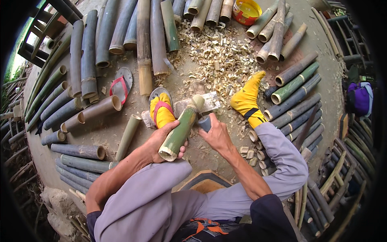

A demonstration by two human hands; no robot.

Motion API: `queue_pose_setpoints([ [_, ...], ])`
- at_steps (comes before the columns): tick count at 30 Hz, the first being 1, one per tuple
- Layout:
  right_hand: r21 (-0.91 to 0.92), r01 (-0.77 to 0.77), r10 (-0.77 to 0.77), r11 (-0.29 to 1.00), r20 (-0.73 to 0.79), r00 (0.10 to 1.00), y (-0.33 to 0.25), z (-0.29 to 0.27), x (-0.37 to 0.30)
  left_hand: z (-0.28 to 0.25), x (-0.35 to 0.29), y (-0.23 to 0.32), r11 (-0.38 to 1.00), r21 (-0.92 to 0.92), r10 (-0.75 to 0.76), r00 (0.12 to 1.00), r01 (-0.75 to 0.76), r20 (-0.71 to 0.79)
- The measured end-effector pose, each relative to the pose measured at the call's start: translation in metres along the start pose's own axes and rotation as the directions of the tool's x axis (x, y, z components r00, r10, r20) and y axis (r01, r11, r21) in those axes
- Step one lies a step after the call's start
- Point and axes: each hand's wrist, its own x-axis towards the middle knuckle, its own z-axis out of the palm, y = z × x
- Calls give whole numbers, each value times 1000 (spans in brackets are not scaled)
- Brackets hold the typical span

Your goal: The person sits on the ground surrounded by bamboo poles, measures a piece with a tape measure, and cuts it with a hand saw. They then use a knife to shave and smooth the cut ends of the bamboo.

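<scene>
My left hand (165,141) is closed around a green bamboo tube (180,131), held tilted in front of my knees. Its near end is open, showing a pale rim; its far end narrows to a pale, shaved part. Just right of the tube, my right hand (216,133) is closed on a tool with a dark grey, rounded handle (204,123). The tool's working end is hidden beside or behind the bamboo, so its kind cannot be told. Under the tube's far end lies a pale, flat wooden piece (209,101) on the ground.
Bamboo chips (219,56) cover the ground ahead. Cut bamboo tubes lie in rows on the left (88,60) and right (296,82), with a short tube (128,137) near my left forearm. A yellow-red tub (246,12) stands at the back. A loose flip-flop (121,85) lies left.
</scene>
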Motion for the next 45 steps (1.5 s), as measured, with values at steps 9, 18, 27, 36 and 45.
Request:
queue_pose_setpoints([
  [9, -7, -113, 113, 994, 144, 983, -4, -26, 2, 0, 1, -4, 998, 56, 7, 998, -4, -59],
  [18, 56, -40, 36, 998, 56, 998, -5, -4, -6, -4, -1, -1, 1000, 14, -9, 1000, 9, 7],
  [27, 106, -38, 36, 994, 15, 999, -6, 1, -12, -8, 1, 1, 1000, -2, 25, 998, -25, 61],
  [36, 86, 21, -21, 996, 5, 1000, -13, 7, -22, -8, 0, 1, 997, -75, -17, 996, 24, 82],
  [45, 127, 96, -102, 987, 37, 994, -27, 2, -23, -10, 0, 3, 996, -93, 15, 997, -8, 70],
])
